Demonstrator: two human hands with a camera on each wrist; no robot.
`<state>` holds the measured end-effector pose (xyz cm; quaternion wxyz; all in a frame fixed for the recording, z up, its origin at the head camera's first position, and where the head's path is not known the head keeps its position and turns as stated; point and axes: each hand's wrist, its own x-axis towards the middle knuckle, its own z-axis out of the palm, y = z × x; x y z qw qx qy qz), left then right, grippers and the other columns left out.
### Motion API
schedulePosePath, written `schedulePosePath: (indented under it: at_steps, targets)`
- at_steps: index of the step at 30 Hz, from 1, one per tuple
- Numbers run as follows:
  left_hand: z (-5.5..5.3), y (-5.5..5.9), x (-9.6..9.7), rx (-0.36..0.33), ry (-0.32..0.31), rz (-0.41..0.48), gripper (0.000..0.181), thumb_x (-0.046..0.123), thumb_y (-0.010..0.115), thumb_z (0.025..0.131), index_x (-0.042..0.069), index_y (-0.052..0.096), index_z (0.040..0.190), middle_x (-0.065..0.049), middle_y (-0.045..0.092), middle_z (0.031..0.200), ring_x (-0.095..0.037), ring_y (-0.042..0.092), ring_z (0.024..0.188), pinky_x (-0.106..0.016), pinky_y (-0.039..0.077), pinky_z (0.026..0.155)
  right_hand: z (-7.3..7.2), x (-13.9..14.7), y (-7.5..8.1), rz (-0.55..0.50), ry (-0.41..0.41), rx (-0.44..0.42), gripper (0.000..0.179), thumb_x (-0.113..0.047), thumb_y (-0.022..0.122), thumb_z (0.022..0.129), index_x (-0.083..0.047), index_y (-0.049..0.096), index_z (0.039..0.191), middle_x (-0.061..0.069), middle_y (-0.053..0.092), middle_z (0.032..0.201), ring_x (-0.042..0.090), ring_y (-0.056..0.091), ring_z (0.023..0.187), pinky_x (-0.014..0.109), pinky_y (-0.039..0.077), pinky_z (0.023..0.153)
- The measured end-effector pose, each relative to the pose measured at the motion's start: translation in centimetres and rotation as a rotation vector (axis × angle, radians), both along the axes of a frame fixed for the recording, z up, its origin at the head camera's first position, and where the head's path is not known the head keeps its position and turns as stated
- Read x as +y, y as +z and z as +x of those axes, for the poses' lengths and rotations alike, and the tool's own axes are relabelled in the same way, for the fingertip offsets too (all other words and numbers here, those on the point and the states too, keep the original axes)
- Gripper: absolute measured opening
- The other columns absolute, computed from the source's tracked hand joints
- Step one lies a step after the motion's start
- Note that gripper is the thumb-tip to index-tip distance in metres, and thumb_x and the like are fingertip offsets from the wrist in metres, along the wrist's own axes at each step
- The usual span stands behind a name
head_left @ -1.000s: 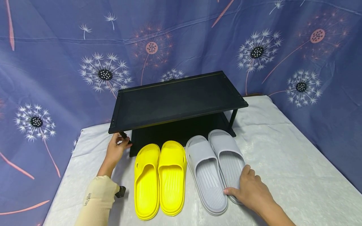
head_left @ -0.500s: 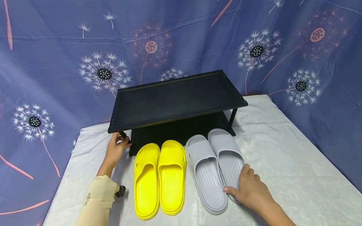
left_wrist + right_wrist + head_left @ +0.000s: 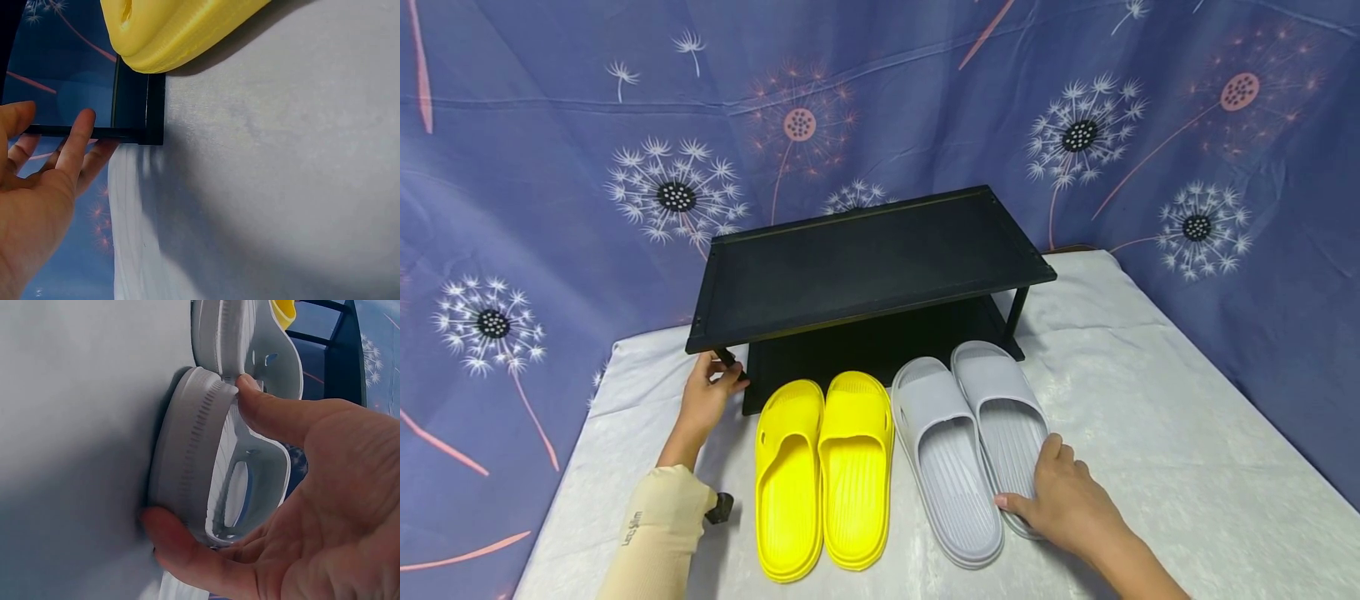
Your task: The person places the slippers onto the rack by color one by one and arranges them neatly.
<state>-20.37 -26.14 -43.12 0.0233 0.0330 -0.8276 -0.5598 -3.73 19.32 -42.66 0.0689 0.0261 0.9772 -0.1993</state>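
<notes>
Two yellow slippers lie side by side on the cloth, toes toward a low black shoe rack. To their right sits a pair of grey slippers, the left grey slipper and the right grey slipper. My right hand holds the right grey slipper near its heel, thumb on the inner side and fingers along the outer side, as the right wrist view shows. At the rack's left end, my left hand grips the front post beneath the top board, some fingers passing behind it.
A pale cloth covers the table. Behind the rack hangs a blue curtain with dandelion prints, which also closes off the right side. The rack's lower shelf lies just beyond the slippers' toes.
</notes>
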Motion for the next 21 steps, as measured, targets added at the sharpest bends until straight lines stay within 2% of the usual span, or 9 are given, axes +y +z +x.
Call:
schedulePosePath:
  at_steps: [5, 9, 12, 17, 21]
  targets:
    - [-0.09, 0.05, 0.00, -0.001, 0.003, 0.007, 0.028, 0.010, 0.050, 0.100, 0.001, 0.039, 0.125, -0.018, 0.046, 0.112, -0.014, 0.064, 0.090, -0.040, 0.056, 0.090, -0.04, 0.17, -0.08, -0.023, 0.016, 0.014, 0.095, -0.052, 0.082, 0.068, 0.018, 0.031, 0.110, 0.031, 0.049, 0.095, 0.042, 0.057, 0.081, 0.053, 0.051, 0.058]
    - [-0.15, 0.07, -0.02, -0.010, 0.006, 0.000, 0.027, 0.010, 0.050, 0.100, 0.002, 0.040, 0.124, -0.018, 0.046, 0.112, -0.013, 0.065, 0.089, -0.039, 0.056, 0.090, 0.00, 0.21, -0.09, -0.030, 0.021, 0.019, 0.097, -0.050, 0.083, 0.068, 0.019, 0.030, 0.112, 0.033, 0.050, 0.096, 0.043, 0.057, 0.083, 0.055, 0.051, 0.061]
    - [-0.15, -0.01, 0.00, -0.010, 0.008, 0.002, 0.026, 0.010, 0.050, 0.100, 0.003, 0.040, 0.123, -0.018, 0.046, 0.112, -0.014, 0.065, 0.089, -0.038, 0.057, 0.090, -0.05, 0.10, -0.10, -0.033, 0.003, 0.016, 0.096, -0.048, 0.083, 0.067, 0.019, 0.030, 0.111, 0.032, 0.050, 0.096, 0.043, 0.057, 0.082, 0.054, 0.051, 0.060]
    - [-0.12, -0.15, 0.02, -0.003, 0.003, 0.004, 0.025, 0.011, 0.050, 0.100, 0.004, 0.039, 0.122, -0.018, 0.046, 0.112, -0.024, 0.064, 0.096, -0.039, 0.056, 0.090, -0.18, -0.17, -0.12, -0.032, -0.056, -0.007, 0.094, -0.045, 0.084, 0.066, 0.018, 0.031, 0.111, 0.033, 0.049, 0.097, 0.044, 0.056, 0.084, 0.055, 0.050, 0.059]
    - [-0.11, -0.15, -0.04, -0.001, -0.001, -0.007, 0.027, 0.012, 0.049, 0.101, 0.002, 0.038, 0.123, -0.019, 0.046, 0.112, -0.024, 0.065, 0.096, -0.040, 0.056, 0.091, -0.33, -0.20, -0.11, -0.029, -0.080, -0.016, 0.094, -0.043, 0.083, 0.064, 0.019, 0.031, 0.112, 0.035, 0.049, 0.098, 0.044, 0.056, 0.086, 0.055, 0.050, 0.060]
